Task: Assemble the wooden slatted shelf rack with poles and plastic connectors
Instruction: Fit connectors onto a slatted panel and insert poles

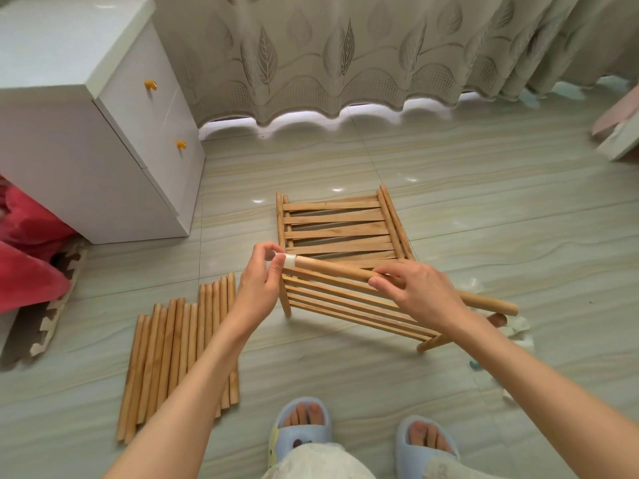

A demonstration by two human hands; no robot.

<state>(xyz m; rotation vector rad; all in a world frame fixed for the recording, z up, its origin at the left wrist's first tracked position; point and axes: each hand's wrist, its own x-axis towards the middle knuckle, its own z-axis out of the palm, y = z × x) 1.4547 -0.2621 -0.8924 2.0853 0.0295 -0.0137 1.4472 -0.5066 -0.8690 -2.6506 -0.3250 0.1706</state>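
Pale glossy floor tiles (pixel 449 160) run up to a leaf-patterned curtain (pixel 311 57) at the far side, with a white drawer cabinet (pixel 103 133) at far left. At the centre, the left hand (pixel 257 281) pinches a white plastic connector (pixel 288 261) between thumb and fingertips, at the left end of a wooden pole (pixel 339 270) held level above the floor. The right hand (pixel 418 292) curls its fingers round that pole nearer its middle, gripping it. Just beneath the hands a slatted shelf panel (pixel 349 305) stands tilted, its near corner on the tiles, and farther off a stack of slatted panels (pixel 335 226) lies flat. A bundle of spare poles (pixel 179 357) lies side by side on the floor at near left. By my reading the work is at an early stage: one connector is going onto one pole, no upright frame stands yet, and most poles and panels wait unjoined. Whether the connector is fully seated cannot be told.
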